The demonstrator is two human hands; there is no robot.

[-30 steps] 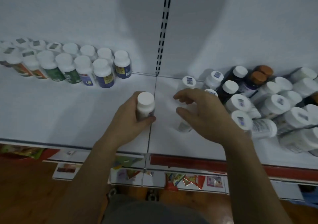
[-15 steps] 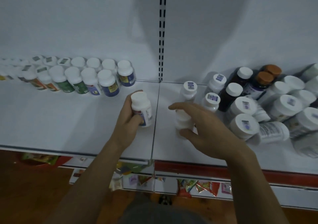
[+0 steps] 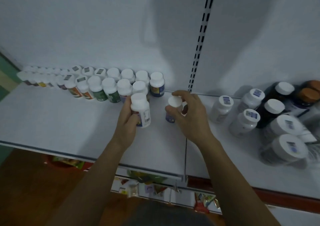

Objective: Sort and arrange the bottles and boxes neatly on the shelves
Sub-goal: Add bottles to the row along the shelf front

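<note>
Head view, middle of the frame: the white-capped bottle (image 3: pixel 140 112) is in my left hand (image 3: pixel 127 121), fingers wrapped round its body, just in front of the right end of the two tidy rows (image 3: pixel 110 87). Just right of it my right hand (image 3: pixel 192 118) pinches a second bottle (image 3: pixel 174 107) from above, near its cap. I cannot tell whether either base touches the shelf (image 3: pixel 52 118).

Both look like light, rigid plastic with smooth labels that could slip. I'd hold them round the body below the cap. Being narrow, they would probably tip easily and could knock over neighbours in the rows.

Bare shelf lies lower left, before the rows. The front lip (image 3: pixel 69 153) runs close under my wrists. At the right edge of the frame stands a loose cluster (image 3: pixel 277 121), crowded and unsorted.
</note>
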